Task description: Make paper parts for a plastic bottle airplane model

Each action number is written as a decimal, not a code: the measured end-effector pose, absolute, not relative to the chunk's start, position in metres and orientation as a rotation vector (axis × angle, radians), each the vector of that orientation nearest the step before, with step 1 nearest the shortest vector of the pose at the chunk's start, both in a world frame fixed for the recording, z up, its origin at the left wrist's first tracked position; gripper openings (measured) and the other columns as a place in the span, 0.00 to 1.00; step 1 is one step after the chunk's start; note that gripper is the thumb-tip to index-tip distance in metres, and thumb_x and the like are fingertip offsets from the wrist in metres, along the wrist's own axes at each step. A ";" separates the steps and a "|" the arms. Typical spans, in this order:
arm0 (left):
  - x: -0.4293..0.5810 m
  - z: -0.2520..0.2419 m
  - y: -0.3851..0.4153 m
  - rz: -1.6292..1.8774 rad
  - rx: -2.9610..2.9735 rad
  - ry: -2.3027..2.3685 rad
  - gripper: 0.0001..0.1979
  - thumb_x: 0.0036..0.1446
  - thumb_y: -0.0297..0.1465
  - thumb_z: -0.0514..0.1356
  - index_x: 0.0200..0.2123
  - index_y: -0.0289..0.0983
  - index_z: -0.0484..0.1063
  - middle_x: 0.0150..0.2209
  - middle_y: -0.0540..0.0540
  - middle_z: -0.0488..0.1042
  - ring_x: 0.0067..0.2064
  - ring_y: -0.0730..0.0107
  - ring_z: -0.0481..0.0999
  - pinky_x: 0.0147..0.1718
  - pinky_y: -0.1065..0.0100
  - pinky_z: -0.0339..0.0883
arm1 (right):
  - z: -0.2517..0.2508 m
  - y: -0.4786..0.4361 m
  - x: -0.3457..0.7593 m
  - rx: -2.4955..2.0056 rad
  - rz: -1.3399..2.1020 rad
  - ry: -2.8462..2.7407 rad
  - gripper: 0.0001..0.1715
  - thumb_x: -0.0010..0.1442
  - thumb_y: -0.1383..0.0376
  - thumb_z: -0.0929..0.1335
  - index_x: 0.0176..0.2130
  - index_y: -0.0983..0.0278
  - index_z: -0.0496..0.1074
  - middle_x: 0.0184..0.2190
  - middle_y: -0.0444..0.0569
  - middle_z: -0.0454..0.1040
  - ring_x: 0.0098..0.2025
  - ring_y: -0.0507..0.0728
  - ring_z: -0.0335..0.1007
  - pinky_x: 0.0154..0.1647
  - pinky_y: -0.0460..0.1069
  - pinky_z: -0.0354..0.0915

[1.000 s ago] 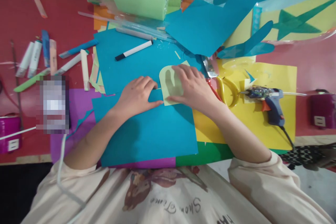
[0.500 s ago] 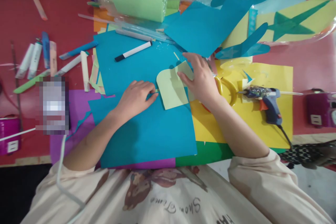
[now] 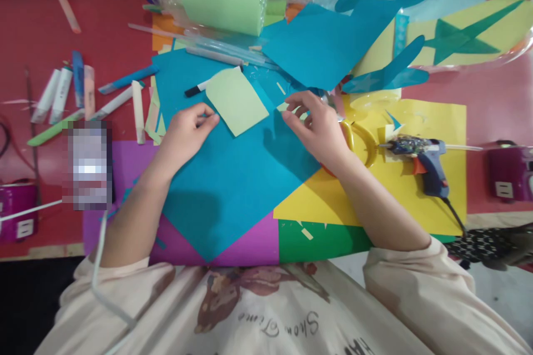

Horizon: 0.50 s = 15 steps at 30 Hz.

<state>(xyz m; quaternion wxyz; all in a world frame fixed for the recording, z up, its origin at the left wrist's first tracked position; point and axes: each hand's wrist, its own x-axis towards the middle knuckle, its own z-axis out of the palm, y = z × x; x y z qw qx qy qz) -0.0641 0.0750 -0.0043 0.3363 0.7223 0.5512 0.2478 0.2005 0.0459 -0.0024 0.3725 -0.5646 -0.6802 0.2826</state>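
Note:
My left hand [image 3: 188, 132] rests over a blue paper sheet [image 3: 233, 183], fingers curled and thumb close to the forefinger; whether anything is between them I cannot make out. Just beyond its fingertips lies a light green paper piece [image 3: 237, 102], one end partly over a white marker with a black cap [image 3: 194, 90]. My right hand [image 3: 317, 125] has its thumb and bent fingers closed about a second light green paper piece [image 3: 283, 106], mostly hidden by the hand. Yellow-handled scissors [image 3: 366, 144] lie beside my right wrist.
A glue gun [image 3: 428, 163] lies on yellow paper [image 3: 449, 122] at right. Several markers [image 3: 60, 94] and a blurred phone [image 3: 89, 166] lie at left. Behind stand a bottle wrapped in green paper [image 3: 222, 3] and blue paper propellers [image 3: 387, 75].
The nearer blue sheet has turned, one corner now pointing at me. The light green piece has shifted left and away from me, partly over the marker. My left hand has moved left.

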 end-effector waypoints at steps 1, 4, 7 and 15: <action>-0.064 -0.005 0.076 0.657 1.830 1.446 0.13 0.57 0.44 0.59 0.29 0.41 0.68 0.18 0.54 0.65 0.19 0.73 0.58 0.19 0.69 0.50 | -0.003 0.047 0.201 -1.454 0.756 -1.745 0.14 0.61 0.56 0.66 0.43 0.61 0.72 0.35 0.48 0.75 0.33 0.54 0.70 0.30 0.49 0.65; -0.064 -0.006 0.076 0.645 1.705 1.457 0.15 0.57 0.47 0.59 0.31 0.42 0.68 0.15 0.56 0.59 0.16 0.75 0.52 0.17 0.68 0.46 | -0.004 0.051 0.205 -1.444 0.789 -1.749 0.14 0.60 0.58 0.67 0.44 0.62 0.71 0.31 0.46 0.75 0.33 0.54 0.70 0.32 0.49 0.65; -0.066 -0.005 0.080 0.686 1.577 1.467 0.17 0.55 0.49 0.61 0.30 0.41 0.67 0.16 0.56 0.58 0.16 0.76 0.53 0.17 0.69 0.46 | -0.003 0.053 0.211 -1.462 0.793 -1.755 0.15 0.58 0.59 0.69 0.44 0.62 0.72 0.30 0.45 0.74 0.31 0.54 0.69 0.34 0.51 0.65; -0.057 -0.003 0.081 0.847 1.134 1.371 0.15 0.44 0.40 0.69 0.26 0.39 0.67 0.24 0.52 0.68 0.26 0.72 0.68 0.25 0.69 0.64 | 0.020 0.061 0.230 -1.433 1.023 -1.597 0.16 0.51 0.74 0.66 0.40 0.61 0.72 0.16 0.35 0.53 0.18 0.49 0.45 0.21 0.46 0.48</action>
